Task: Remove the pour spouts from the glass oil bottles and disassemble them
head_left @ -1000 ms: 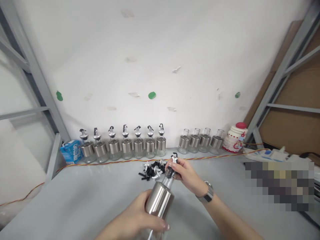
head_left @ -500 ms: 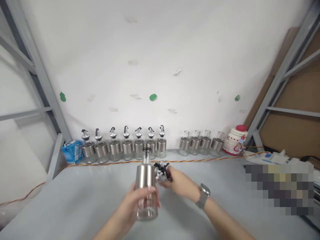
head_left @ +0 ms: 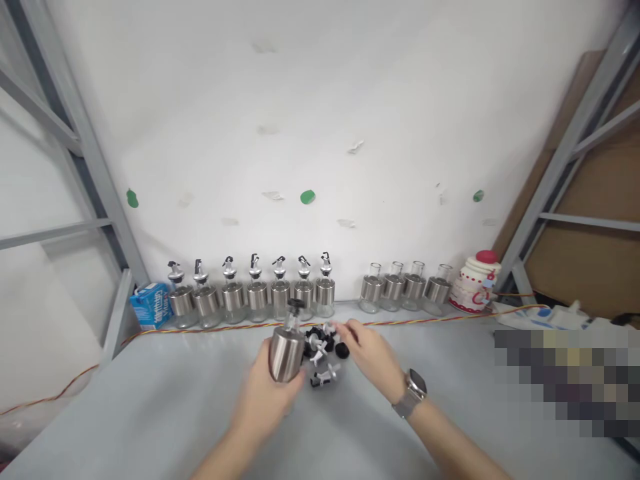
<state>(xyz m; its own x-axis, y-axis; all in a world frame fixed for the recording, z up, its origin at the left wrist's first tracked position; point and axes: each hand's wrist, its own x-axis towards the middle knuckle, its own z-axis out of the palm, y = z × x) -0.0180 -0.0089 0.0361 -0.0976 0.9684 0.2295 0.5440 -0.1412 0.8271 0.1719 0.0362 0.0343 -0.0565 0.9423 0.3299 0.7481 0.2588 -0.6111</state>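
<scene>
Head view, and here's the left hand (head_left: 265, 387) wrapped firmly around a glass bottle (head_left: 287, 355) with a steel sleeve, holding it at a slight tilt over the grey table (head_left: 165, 400), a black piece (head_left: 295, 305) sitting at its neck! Just across, the right hand (head_left: 371, 348), watch (head_left: 416, 385) on the wrist, has its thumb and fingertips together at the edge of a pile of black-and-silver pourer parts (head_left: 316, 341); whether they pinch one, I can't tell. A loose pourer (head_left: 325, 376), a little blurred, lies on the near side of that pile. Behind, seven bottles with spouts (head_left: 257, 295) line up upright along the wall, a blue carton (head_left: 151, 307) at their left end. Over to the right, four open-necked bottles (head_left: 393, 288) stand beside a white jar with a red top (head_left: 473, 287), and a red-and-yellow wire (head_left: 230, 327) runs along in front!
</scene>
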